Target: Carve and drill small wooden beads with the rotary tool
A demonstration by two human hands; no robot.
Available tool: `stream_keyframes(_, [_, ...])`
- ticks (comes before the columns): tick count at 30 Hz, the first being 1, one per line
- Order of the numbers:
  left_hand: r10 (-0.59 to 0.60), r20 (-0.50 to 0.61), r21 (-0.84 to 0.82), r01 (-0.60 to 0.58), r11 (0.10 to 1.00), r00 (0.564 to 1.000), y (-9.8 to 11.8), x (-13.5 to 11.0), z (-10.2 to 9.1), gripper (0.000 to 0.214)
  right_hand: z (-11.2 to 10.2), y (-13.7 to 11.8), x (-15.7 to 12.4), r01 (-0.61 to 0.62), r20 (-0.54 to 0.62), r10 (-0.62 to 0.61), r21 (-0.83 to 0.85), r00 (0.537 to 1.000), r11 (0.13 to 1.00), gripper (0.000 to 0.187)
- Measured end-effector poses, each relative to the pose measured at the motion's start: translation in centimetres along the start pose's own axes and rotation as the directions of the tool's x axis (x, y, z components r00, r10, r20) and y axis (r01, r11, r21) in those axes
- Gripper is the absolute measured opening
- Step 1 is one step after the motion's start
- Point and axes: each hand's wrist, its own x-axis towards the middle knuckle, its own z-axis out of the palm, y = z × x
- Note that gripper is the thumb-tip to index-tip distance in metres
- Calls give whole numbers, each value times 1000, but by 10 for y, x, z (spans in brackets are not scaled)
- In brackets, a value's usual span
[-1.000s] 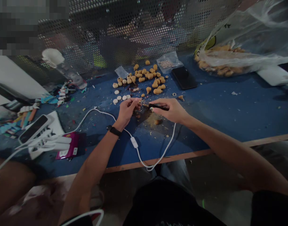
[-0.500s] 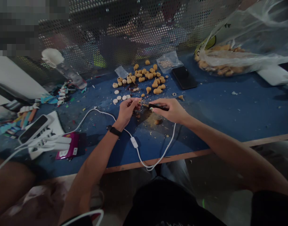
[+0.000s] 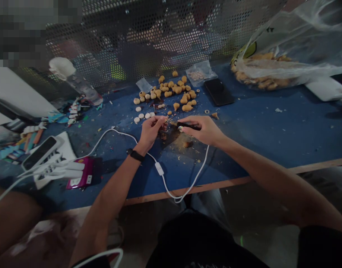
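The fingertips of my left hand (image 3: 152,129) pinch a small pale piece (image 3: 165,121), mostly hidden by the fingers; its exact kind cannot be made out. Facing it, my right hand (image 3: 206,130) is closed around a black pen-shaped power tool (image 3: 189,126) with a white cord (image 3: 203,163). The tool's tip points left, close to the piece; whether they touch is unclear. A brown cut gourd piece (image 3: 187,144) lies below the tool among dust and shavings. Beyond both hands are several small tan gourds (image 3: 176,89) and white discs (image 3: 141,116).
A black phone (image 3: 218,92) and small clear bag (image 3: 198,74) lie at the back. A large plastic bag (image 3: 267,76) of gourds stands back right. At left are a magenta power adapter (image 3: 88,171), another phone (image 3: 39,153) and a clear bottle (image 3: 88,89). The blue table (image 3: 271,130) meets a perforated panel.
Both hands keep nearly the same place and grip. The tool and right hand have shifted only very slightly.
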Motion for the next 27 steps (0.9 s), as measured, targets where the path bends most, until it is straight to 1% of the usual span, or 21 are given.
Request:
stream_keyframes(4, [-5, 2, -14, 5, 1000, 1000, -1, 0, 0, 41, 1, -1, 0, 17, 20, -17, -6, 1000, 1000, 31])
stream_keyframes(12, [4, 6, 15, -4, 1000, 1000, 0, 1, 0, 42, 1, -4, -1, -5, -1, 5, 3, 1000, 1000, 31])
stream_keyframes(16, [6, 7, 15, -6, 1000, 1000, -1, 0, -1, 42, 1, -1, 0, 9, -10, -9, 6, 1000, 1000, 32])
stream_keyframes(23, [12, 10, 0, -12, 1000, 1000, -2, 1, -1, 40, 1, -2, -1, 19, 18, -19, -7, 1000, 1000, 31])
stream_keyframes(27, [11, 12, -6, -11, 1000, 1000, -2, 2, -1, 40, 1, -3, -1, 11, -8, -10, 15, 1000, 1000, 31])
